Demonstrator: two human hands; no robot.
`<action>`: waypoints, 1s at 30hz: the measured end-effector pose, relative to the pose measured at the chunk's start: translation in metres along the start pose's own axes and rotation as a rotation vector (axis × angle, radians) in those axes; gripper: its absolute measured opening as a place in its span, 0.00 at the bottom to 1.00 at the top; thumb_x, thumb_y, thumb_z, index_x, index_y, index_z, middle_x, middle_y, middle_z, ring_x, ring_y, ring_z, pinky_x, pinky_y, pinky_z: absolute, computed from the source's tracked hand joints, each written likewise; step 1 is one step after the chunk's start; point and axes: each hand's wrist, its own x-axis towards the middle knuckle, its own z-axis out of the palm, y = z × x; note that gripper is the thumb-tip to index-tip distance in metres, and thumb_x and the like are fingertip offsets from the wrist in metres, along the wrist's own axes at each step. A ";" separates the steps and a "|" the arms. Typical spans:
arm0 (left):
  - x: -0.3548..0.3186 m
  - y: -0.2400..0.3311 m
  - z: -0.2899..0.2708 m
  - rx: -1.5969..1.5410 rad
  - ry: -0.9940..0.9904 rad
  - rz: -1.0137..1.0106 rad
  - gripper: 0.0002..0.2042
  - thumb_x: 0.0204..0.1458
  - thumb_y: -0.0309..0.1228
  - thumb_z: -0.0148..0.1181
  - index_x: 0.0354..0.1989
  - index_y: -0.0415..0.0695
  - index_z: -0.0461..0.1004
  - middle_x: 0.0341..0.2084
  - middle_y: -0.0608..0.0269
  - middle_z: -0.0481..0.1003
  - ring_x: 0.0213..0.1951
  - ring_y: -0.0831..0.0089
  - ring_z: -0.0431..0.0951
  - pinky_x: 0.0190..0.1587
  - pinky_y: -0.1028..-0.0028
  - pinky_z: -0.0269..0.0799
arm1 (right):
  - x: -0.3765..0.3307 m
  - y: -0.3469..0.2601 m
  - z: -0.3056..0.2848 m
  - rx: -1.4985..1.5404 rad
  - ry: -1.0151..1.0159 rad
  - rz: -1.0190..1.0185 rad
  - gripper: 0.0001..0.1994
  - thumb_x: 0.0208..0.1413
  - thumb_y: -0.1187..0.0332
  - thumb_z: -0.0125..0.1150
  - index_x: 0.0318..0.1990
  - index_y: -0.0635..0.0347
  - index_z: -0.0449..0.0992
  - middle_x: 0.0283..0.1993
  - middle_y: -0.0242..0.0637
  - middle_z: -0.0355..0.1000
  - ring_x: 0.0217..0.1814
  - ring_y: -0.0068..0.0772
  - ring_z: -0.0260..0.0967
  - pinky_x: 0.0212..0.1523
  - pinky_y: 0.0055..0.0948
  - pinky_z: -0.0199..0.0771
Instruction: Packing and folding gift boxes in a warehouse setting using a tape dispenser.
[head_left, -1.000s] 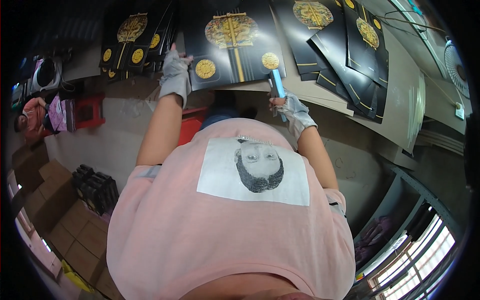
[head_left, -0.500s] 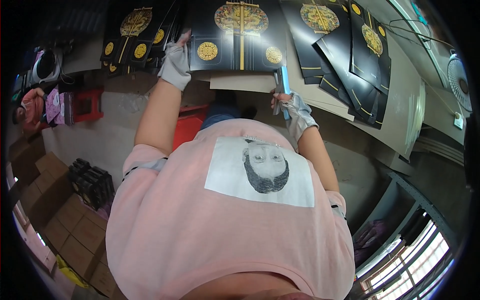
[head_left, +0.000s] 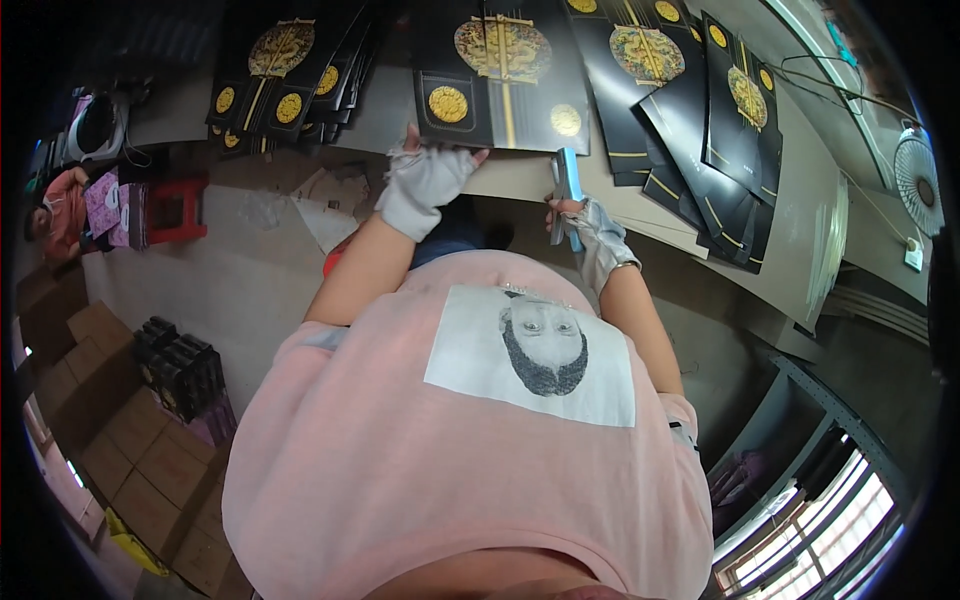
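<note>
My right hand (head_left: 598,235), in a grey fingerless glove, is closed around a light-blue and grey hand stapler (head_left: 570,175). The stapler's upper end reaches the lower right corner of a black printed card sheet (head_left: 525,120). That sheet carries gold medallions, a round ornate emblem and a gold centre stripe. At its lower left edge is my left hand (head_left: 425,185), gloved the same way, with thumb and a finger spread apart. Whether those fingertips touch the sheet I cannot tell.
More black and gold printed pieces lie stacked at the left (head_left: 255,100) and fanned out at the right (head_left: 700,140) of the pale table (head_left: 790,230). A white fan (head_left: 915,170) stands far right. Beyond a red stool (head_left: 190,215), another person (head_left: 65,215) sits at the left.
My left hand has moved right, from the sheet's left side to its lower edge, and its fingers have spread. The sheet sits slightly further right and lower. My right hand keeps the stapler.
</note>
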 end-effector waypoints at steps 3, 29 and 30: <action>0.005 0.002 -0.010 -0.104 -0.015 0.063 0.26 0.51 0.55 0.48 0.49 0.49 0.66 0.38 0.65 0.74 0.47 0.74 0.68 0.59 0.48 0.49 | -0.009 -0.010 0.006 -0.016 0.013 0.000 0.15 0.44 0.67 0.64 0.37 0.67 0.71 0.24 0.38 0.70 0.24 0.32 0.69 0.28 0.28 0.71; -0.007 0.040 0.067 -0.182 0.154 0.043 0.15 0.55 0.37 0.52 0.41 0.35 0.68 0.33 0.51 0.73 0.37 0.57 0.72 0.49 0.62 0.70 | -0.034 -0.035 0.021 -0.018 -0.132 -0.397 0.25 0.41 0.64 0.59 0.48 0.68 0.64 0.33 0.40 0.69 0.36 0.33 0.67 0.39 0.30 0.68; -0.009 0.042 0.080 -0.200 0.062 0.076 0.15 0.56 0.38 0.50 0.40 0.36 0.69 0.32 0.51 0.73 0.36 0.57 0.73 0.49 0.63 0.70 | -0.039 -0.040 0.022 0.039 -0.147 -0.434 0.25 0.42 0.65 0.59 0.48 0.69 0.63 0.33 0.40 0.69 0.36 0.32 0.68 0.38 0.28 0.68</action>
